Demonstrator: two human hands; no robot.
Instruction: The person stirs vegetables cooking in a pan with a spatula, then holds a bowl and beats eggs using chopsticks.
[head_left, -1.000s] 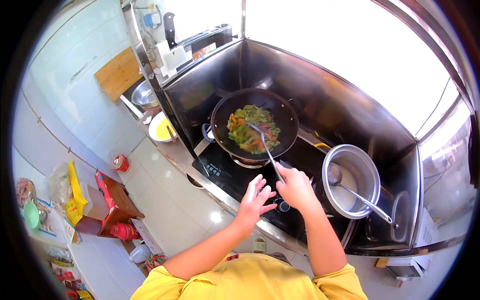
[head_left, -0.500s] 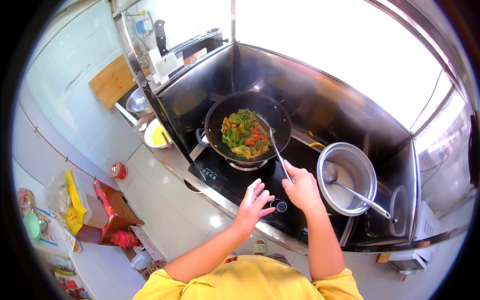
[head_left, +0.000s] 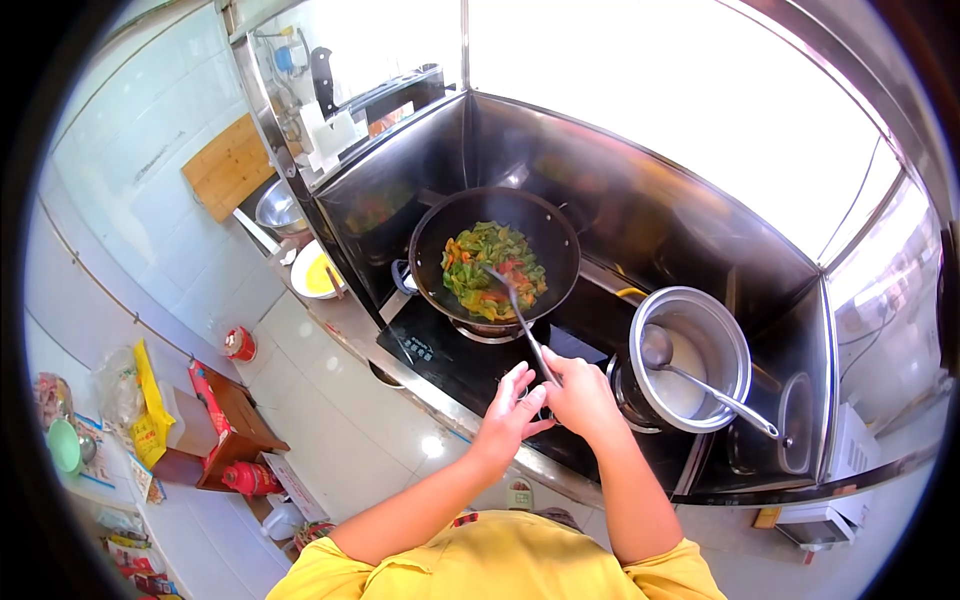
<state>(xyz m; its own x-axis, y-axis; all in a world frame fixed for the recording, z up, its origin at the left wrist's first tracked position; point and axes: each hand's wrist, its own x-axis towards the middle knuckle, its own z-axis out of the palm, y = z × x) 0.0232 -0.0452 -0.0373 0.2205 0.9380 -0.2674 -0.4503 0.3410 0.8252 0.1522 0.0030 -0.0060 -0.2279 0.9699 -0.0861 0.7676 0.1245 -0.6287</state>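
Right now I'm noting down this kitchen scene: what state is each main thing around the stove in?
Wok: uncovered, on a burner
Vegetables: cut up, heaped in the wok
Stirring tool: slanted, its head in the vegetables
Right hand: grip closed around the tool's handle
Left hand: open, fingers parted
Pot: uncovered, whitish contents
Ladle: leaning in the pot
White bowl: uncovered, yellow contents
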